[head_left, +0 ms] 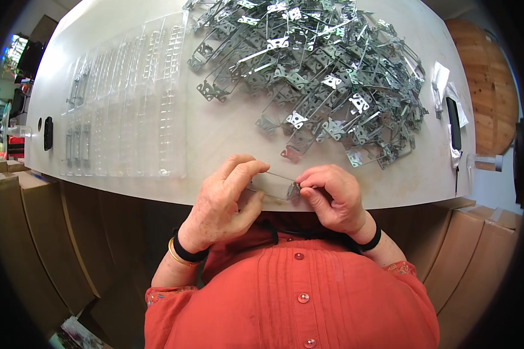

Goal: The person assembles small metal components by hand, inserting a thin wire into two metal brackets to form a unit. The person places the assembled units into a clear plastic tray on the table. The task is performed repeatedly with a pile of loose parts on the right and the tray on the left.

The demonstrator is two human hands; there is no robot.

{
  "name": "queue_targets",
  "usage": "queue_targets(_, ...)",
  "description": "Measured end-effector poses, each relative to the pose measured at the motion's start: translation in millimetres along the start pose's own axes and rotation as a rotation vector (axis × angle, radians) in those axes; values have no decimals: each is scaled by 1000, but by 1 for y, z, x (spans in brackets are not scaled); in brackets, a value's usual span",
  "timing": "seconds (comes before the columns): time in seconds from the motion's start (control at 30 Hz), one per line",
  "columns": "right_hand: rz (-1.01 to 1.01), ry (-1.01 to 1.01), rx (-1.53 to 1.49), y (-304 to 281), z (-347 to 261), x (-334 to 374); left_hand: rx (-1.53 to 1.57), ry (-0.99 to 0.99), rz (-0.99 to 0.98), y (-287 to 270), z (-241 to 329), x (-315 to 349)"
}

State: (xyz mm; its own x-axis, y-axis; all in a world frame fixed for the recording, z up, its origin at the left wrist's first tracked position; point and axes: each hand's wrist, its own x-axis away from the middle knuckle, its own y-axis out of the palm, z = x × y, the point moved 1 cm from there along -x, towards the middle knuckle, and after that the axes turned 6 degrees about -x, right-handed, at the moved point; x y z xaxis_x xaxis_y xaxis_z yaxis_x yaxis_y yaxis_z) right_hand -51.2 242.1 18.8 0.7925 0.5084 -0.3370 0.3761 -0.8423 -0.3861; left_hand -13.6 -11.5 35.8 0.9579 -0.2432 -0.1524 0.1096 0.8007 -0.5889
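Note:
Between my hands, at the near edge of the table, is a small metal bracket (293, 191) with thin rods running from its stamped end plate. My left hand (224, 200) curls round its left end, which the fingers hide. The thumb and fingertips of my right hand (335, 196) pinch the right end plate. Just beyond them lies a large heap of similar metal brackets (332, 81), tangled over one another. To the left rests a clear plastic tray (172, 136) with rows of slots; several metal brackets (78, 142) sit in its left-hand rows.
A black object (48, 133) lies at the table's left edge. At the right edge are a dark phone-like slab (453, 123) and crumpled white wrapping (440, 87). Cardboard boxes (52, 227) stand below on the left, more boxes (463, 250) on the right. A round wooden top (486, 87) is beyond.

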Motion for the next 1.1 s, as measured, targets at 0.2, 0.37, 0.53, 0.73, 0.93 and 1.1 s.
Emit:
queue_targets(0.2, -55, -50, -15, -1, 0, 0, -19, -24, 83, 6, 0, -1)
queue_targets(0.37, -118, -62, -35, -3, 0, 0, -8, -107, 175, 12, 4, -1)
queue_targets(0.53, -165, -76, -65, -3, 1, -1, -54, -107, 213, 16, 7, -3)
queue_targets(0.73, -113, -1, -209, -4, 4, 1, -125, 118, 175, 24, 5, -12)
queue_targets(0.93, 10, 30, -253, -1, 3, 4, -9, -16, 218, 33, 13, -13)
queue_targets(1.1, 27, 3, -182, -3, 3, 3, -75, 54, 186, 32, 7, -11)
